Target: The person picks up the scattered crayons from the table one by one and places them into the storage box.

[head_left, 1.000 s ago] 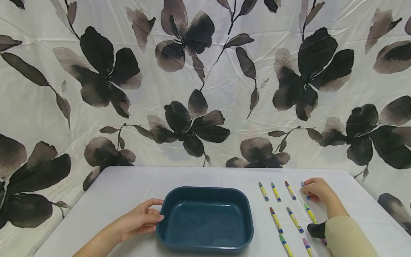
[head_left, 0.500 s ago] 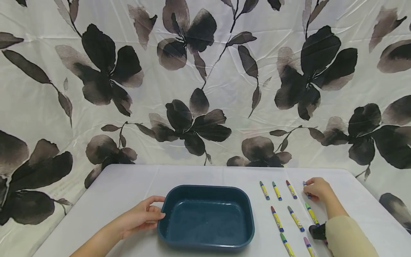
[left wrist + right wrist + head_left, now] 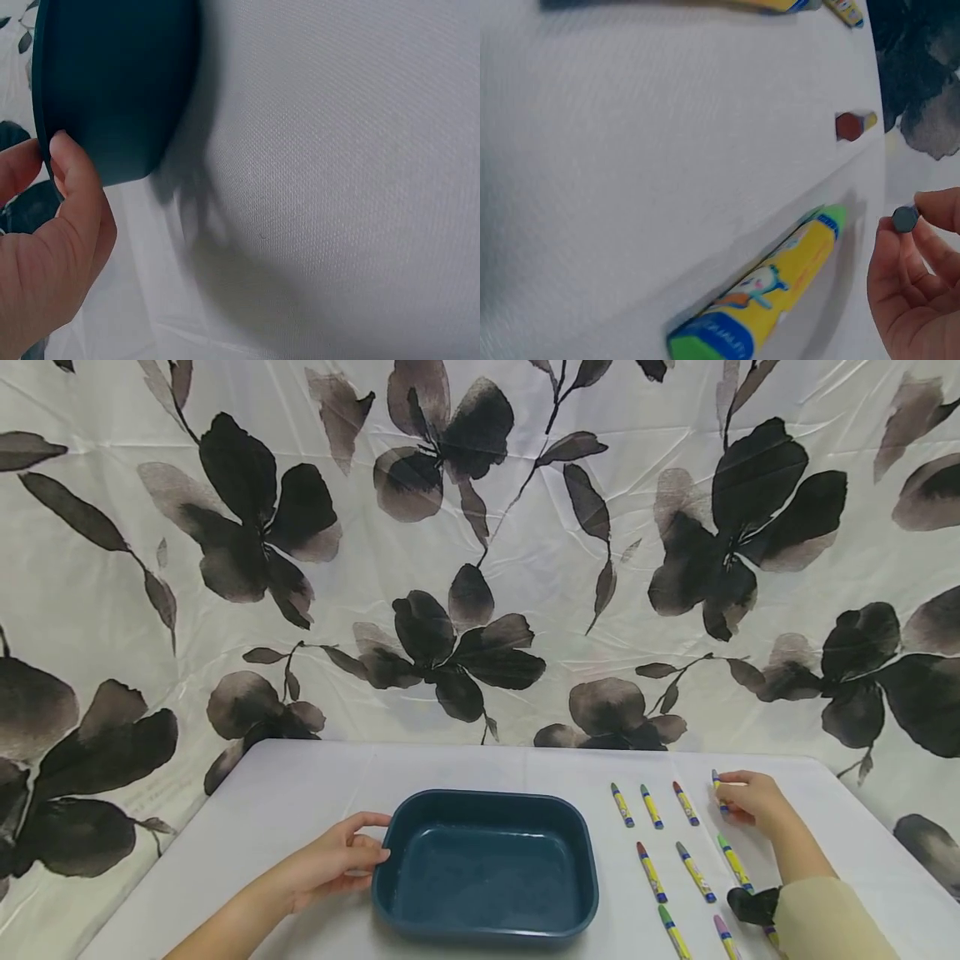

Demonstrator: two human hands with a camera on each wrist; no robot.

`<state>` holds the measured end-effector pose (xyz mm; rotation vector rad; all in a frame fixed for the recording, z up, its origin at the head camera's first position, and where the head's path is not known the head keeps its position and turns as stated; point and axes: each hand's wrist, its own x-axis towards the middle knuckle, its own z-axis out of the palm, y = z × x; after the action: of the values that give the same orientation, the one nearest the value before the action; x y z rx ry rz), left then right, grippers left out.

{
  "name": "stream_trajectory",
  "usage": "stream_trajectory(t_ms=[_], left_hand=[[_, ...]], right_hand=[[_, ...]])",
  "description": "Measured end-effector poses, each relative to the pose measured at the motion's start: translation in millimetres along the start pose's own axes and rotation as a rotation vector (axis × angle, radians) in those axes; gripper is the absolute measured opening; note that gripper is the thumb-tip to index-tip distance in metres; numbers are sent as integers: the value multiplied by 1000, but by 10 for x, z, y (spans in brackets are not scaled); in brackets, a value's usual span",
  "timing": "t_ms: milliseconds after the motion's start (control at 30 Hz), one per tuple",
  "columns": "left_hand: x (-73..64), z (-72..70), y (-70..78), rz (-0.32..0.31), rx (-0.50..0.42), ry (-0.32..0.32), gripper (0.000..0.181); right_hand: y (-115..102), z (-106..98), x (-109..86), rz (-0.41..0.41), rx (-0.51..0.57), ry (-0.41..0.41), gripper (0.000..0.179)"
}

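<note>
In the head view, my left hand (image 3: 330, 864) pinches the left rim of a dark teal rectangular basin (image 3: 487, 935). The left wrist view shows the thumb and fingers of that hand (image 3: 64, 232) at the edge of the basin (image 3: 112, 90). At the far right of the table, my right hand (image 3: 757, 802) holds a crayon (image 3: 717, 785) with a bluish tip and yellow wrapper between thumb and fingers. The right wrist view shows the end of this crayon (image 3: 905, 219) in the fingertips (image 3: 886, 225). The basin has nothing in it.
Several crayons lie in rows right of the basin, among them a red one (image 3: 652, 872), a grey-green one (image 3: 696, 872) and a light green one (image 3: 734, 863). Another (image 3: 771, 933) is partly hidden by the right wrist's black strap (image 3: 753, 906). A floral cloth (image 3: 480, 552) hangs behind the white table (image 3: 322, 777).
My right hand has taken the bluish-tipped crayon and moved it slightly upward in the head view. The left hand stays at the basin rim. The whole head view has shifted a little.
</note>
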<state>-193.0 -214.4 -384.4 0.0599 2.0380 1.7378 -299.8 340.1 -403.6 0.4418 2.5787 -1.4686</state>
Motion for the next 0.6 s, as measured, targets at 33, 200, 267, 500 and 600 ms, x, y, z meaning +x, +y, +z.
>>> stream_trajectory(t_ms=[33, 200, 267, 500, 600], left_hand=[[1, -4, 7, 5, 0, -1, 62], [-15, -4, 22, 23, -6, -14, 61], [-24, -2, 29, 25, -6, -14, 62], [-19, -7, 36, 25, -5, -16, 62], [-11, -3, 38, 22, -2, -15, 62]], right_hand=[[-39, -2, -14, -6, 22, -6, 55], [-195, 9, -72, -20, 113, -41, 58], [-255, 22, -91, -30, 141, -54, 59], [-434, 71, -192, -61, 255, -141, 64], [-474, 79, -243, -78, 341, -200, 63]])
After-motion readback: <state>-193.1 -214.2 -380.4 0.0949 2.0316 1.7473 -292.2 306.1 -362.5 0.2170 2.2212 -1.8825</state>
